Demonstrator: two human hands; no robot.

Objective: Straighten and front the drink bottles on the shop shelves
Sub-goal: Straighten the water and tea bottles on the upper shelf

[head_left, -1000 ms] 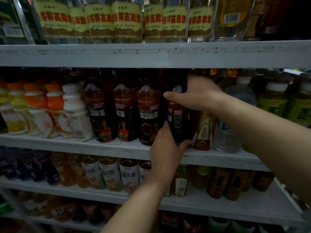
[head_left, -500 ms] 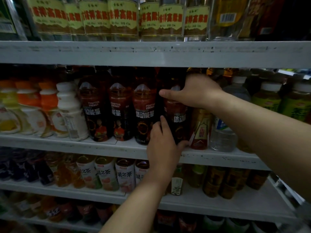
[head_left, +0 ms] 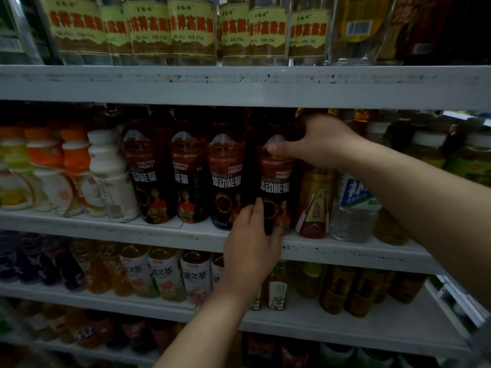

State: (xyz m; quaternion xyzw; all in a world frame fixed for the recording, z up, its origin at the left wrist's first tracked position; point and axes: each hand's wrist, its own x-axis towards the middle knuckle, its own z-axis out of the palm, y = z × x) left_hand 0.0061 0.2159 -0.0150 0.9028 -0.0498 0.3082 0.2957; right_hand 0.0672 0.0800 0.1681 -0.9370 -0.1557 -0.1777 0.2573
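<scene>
Several dark red-and-black energy drink bottles stand in a row on the middle shelf [head_left: 111, 229]. The rightmost one [head_left: 275, 187] stands upright with its label turned to the front. My right hand [head_left: 316, 142] grips its neck and shoulder from the right, thumb across the front. My left hand [head_left: 251, 248] holds its base, fingers curled round the lower left side. Its three neighbours [head_left: 225, 181] to the left also face forward.
White bottles with orange caps [head_left: 106, 176] fill the shelf's left end. A red-and-gold bottle [head_left: 314, 203] and a clear water bottle [head_left: 354, 208] stand right of the held one, green tea bottles [head_left: 427, 152] farther right. Yellow-labelled bottles [head_left: 191, 30] line the top shelf, tea bottles [head_left: 164, 274] the lower one.
The held bottle has been turned so its label now faces the front. Both hands stayed on it, and the view has shifted slightly.
</scene>
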